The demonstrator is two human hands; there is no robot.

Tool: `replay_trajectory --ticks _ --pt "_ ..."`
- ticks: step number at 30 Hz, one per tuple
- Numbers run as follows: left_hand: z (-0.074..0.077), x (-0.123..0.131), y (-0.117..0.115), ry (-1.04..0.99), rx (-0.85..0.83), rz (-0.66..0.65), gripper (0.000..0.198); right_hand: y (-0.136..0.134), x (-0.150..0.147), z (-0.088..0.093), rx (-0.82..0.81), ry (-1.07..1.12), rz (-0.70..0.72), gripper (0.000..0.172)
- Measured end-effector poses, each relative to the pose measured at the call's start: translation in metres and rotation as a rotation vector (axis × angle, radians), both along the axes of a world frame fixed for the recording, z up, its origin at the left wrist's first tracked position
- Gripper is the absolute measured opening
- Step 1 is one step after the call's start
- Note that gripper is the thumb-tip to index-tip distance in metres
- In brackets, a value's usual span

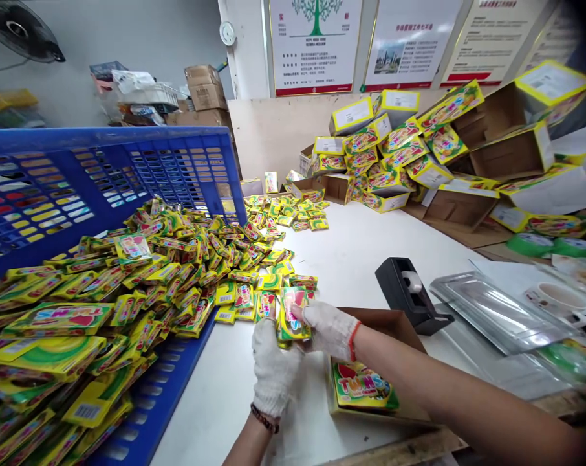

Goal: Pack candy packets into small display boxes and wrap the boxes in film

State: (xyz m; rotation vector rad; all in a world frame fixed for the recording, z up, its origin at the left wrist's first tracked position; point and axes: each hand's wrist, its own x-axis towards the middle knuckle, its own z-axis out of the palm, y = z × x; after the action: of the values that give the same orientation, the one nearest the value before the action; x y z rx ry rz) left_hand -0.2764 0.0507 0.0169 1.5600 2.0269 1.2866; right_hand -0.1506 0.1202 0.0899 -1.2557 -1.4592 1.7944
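Head view, starting at the left hand in a white knit glove, a beaded bracelet circling the wrist, clenching a small yellow printed packet from below; right hand in a matching glove, a red band showing at the wrist, pinching the same packet from its other side, the packet sitting between both hands, just right of the near corner of the blue plastic crate. Directly under the hands and right of the crate, an open cardboard box lying on the white table, with a large printed pack resting inside. Many more yellow packets heaping up in the crate and spilling over its edge onto the table. Farther right of the crate, a black tape dispenser standing near a clear plastic tray. Beyond the crate, yellow printed cartons piling up in a loose, tilted stack
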Motion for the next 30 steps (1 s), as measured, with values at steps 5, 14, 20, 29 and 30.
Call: replay_trajectory --ticks 5,14,20,29,30 --pt "-0.002 -0.011 0.004 -0.262 0.029 -0.052 0.057 0.028 -0.002 -0.008 0.185 -0.164 -0.185 0.04" --pt "-0.03 -0.053 0.073 -0.451 -0.072 0.245 0.04 0.034 -0.022 -0.013 -0.234 0.364 -0.206 0.056" --pt "-0.024 -0.038 0.047 -0.479 -0.056 0.121 0.042 0.042 -0.042 -0.024 -0.415 0.406 -0.15 0.027" --pt "-0.009 -0.099 0.075 0.073 -0.078 0.268 0.059 0.037 -0.042 -0.009 -0.121 0.355 0.059 0.05" --pt "-0.011 -0.102 0.075 0.097 -0.082 0.253 0.058 0.04 -0.04 -0.008 -0.05 0.298 0.121 0.053"
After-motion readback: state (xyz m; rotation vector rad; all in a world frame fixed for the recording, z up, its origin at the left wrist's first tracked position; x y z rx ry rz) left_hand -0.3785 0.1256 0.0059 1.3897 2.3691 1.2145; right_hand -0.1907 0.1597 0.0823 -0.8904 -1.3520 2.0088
